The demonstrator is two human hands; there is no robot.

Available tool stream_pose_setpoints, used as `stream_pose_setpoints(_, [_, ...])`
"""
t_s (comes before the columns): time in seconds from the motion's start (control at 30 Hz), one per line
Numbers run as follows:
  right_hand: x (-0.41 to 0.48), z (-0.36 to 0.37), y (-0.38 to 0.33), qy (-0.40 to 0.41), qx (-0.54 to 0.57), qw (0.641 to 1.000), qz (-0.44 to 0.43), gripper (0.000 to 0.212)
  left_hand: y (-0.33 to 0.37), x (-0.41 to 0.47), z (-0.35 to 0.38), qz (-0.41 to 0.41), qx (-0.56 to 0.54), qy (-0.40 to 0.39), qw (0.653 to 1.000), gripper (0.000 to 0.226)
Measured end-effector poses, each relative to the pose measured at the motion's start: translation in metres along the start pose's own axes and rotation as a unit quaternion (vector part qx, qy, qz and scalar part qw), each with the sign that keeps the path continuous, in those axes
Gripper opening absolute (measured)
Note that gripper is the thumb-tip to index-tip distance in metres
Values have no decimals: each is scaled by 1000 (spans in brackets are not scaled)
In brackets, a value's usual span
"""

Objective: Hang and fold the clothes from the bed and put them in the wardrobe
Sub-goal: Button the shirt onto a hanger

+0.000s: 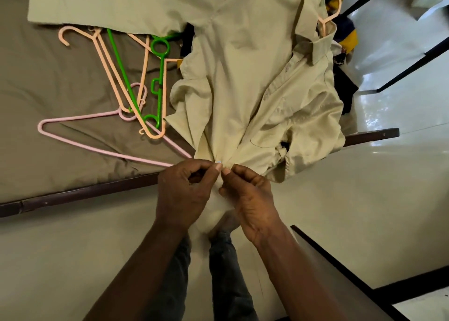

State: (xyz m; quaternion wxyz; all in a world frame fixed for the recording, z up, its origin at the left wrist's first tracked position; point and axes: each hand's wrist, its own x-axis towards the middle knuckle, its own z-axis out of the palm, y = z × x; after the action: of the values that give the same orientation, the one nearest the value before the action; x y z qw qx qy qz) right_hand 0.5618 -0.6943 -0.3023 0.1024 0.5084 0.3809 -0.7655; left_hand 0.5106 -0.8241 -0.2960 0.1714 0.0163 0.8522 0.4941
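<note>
While the left hand (184, 189) and right hand (247, 199) meet at the edge of the bed (48, 89), each grip pinching the lower edge of the beige shirt (243, 77), that shirt lies spread across the bed, loose hangers (159, 102) beside it, a peach hanger (339, 4) at its collar

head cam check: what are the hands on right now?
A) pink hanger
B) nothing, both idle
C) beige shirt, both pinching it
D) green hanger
C: the left hand and right hand each pinch the near edge of the beige shirt between thumb and fingers. The green hanger lies apart from them on the bed.
</note>
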Motion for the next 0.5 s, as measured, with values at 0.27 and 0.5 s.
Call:
stream_pose_setpoints(0.27, [0,17,17,34,40,998,-40,18,-13,11,1,-84,-86,37,992,13])
stream_pose_setpoints(0.5, [-11,24,25,52,44,994,-84,21,-17,11,-7,-7,-50,-14,999,16])
